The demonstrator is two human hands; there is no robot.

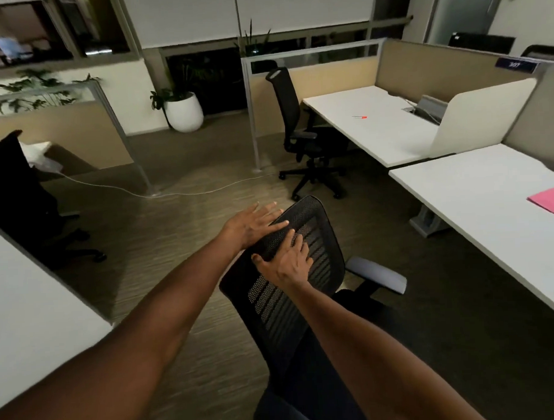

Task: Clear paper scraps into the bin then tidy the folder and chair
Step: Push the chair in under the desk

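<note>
Item: mesh-backed chair (291, 291), black, standing on the carpeted floor (182, 244) in the aisle between worktops, its back turned toward the camera and tilted. One grey armrest (377, 274) showed on its right side.

Left hand (254, 224): laid flat along the upper left edge of the chair back, fingers straight and together; grip released, pressing rather than grasping.

Right hand (287, 261): set on the mesh just below the top edge, fingers curled over the fabric, thumb spread to the left; grip grasping the chair back.

Pink folder (551, 201): lay flat on the near white worktop (476, 196) at the right edge of view, partly cut off, well apart from the chair.

Other contents: a second white worktop (370, 125) behind a low divider, bearing a small red-tipped object (362, 117), too small to identify; a second black chair (301, 130) beside it; a third dark chair (20, 193) at left; a white planter (184, 114) with a plant by the window; a pale cable (174, 193) trailing across the floor.
</note>
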